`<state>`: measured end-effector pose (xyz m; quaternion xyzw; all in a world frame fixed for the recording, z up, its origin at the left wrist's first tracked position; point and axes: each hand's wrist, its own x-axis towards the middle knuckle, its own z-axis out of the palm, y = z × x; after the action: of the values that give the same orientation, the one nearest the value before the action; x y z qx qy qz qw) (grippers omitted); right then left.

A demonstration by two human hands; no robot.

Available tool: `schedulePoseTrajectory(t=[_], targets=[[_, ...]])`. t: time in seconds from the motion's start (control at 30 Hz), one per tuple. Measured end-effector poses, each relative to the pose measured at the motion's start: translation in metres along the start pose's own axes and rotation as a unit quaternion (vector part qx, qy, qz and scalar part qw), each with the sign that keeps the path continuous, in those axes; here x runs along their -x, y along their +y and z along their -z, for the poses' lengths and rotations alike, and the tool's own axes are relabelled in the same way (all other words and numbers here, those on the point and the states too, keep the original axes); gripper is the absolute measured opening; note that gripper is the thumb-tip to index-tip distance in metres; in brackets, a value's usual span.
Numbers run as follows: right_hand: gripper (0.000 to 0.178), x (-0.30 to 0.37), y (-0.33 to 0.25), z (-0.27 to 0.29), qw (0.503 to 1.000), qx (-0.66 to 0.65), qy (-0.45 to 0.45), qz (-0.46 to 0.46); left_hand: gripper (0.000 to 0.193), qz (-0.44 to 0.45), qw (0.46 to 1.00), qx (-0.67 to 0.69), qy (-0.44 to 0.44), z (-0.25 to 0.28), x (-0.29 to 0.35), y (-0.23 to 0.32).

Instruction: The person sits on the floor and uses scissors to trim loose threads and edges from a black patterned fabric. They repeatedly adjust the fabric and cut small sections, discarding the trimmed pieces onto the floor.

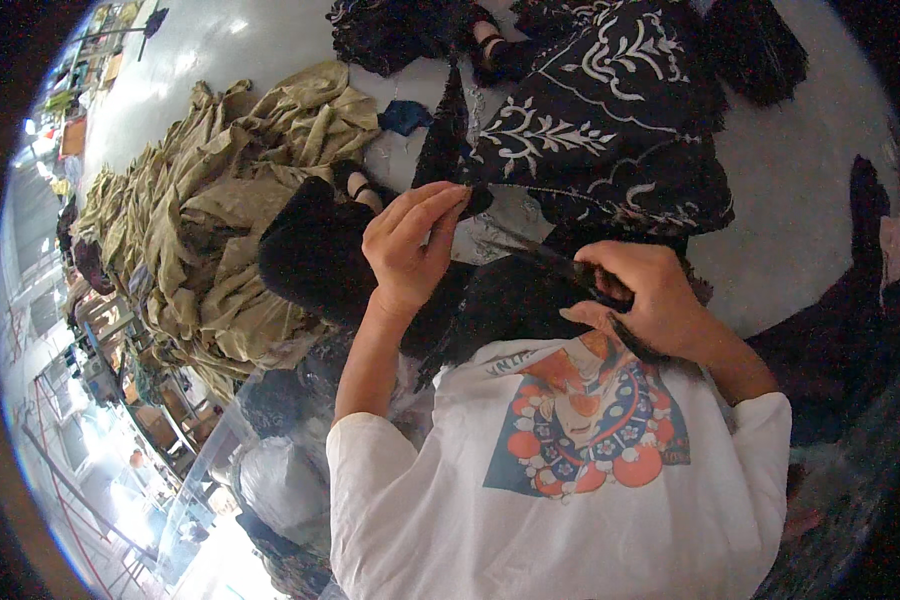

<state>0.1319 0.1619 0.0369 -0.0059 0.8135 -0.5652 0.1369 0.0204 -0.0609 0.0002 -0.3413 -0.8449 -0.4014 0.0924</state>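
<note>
Pale grey floor (820, 190) carries olive cloth heap (220, 230), black embroidered fabric (610, 120), small blue scrap (405, 116)

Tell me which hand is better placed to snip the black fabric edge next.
Right, probably: the right hand grips the dark scissors, while the left hand pinches the black embroidered fabric.

Black cloth (610, 130) carries white leaf embroidery, the heaped fabric (240, 220) is olive-khaki, the floor (800, 190) pale grey.
</note>
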Motion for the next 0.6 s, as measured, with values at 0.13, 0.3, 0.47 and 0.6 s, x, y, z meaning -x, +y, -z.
schedulePoseTrajectory(t=[0.13,0.3,0.47,0.6], targets=[[0.037,-0.027,-0.009,-0.003,0.987,-0.019,0.148,0.062,0.023,-0.002,1.000,0.017,-0.008,-0.003,-0.003,0.006],[0.038,-0.070,-0.003,-0.002,0.989,-0.068,0.101,0.089,0.023,-0.081,0.997,-0.002,0.004,-0.014,-0.008,0.016],[0.030,-0.073,-0.008,0.004,0.988,-0.142,0.050,0.029,0.023,-0.130,0.991,0.013,0.021,-0.021,-0.010,0.016],[0.028,-0.075,-0.001,0.005,0.979,-0.190,0.060,0.035,0.010,-0.145,0.989,-0.021,-0.002,-0.021,-0.013,0.023]])
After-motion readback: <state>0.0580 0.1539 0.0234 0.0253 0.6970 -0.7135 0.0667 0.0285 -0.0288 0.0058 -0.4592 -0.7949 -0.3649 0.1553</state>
